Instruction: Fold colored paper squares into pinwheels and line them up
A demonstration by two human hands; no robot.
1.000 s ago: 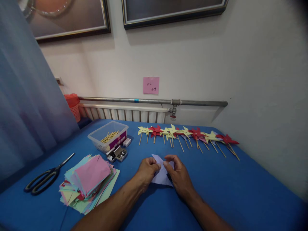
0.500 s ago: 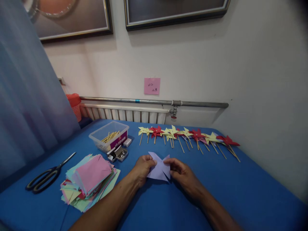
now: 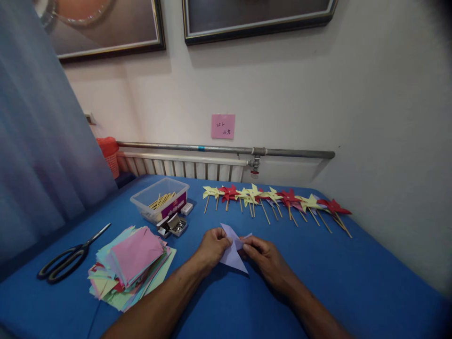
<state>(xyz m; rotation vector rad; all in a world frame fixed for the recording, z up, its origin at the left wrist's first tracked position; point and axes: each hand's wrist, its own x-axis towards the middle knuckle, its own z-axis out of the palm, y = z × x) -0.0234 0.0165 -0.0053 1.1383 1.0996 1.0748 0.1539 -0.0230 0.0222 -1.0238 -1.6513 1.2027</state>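
A lilac square of paper point(image 3: 231, 256), slit in from its corners, is held up over the blue table between my hands. My left hand point(image 3: 213, 247) pinches its left side near the middle, thumb on top. My right hand point(image 3: 261, 254) is closed on a right-hand flap, which bends up and inward. The lower corner points down to the right. Beyond the hands, finished pinwheels point(image 3: 252, 192) in yellow, red and lilac lie in a row on wooden sticks.
On the left lie black-handled scissors point(image 3: 74, 256) and a stack of coloured paper point(image 3: 136, 259). Behind the stack stand a clear plastic box point(image 3: 155, 190) of wooden sticks and a small open box of metal pins point(image 3: 178, 225). A radiator point(image 3: 183, 168) runs along the wall.
The paper's right flap has been bent up and inward by my right hand, and the sheet has turned a little. My left hand keeps its grip.
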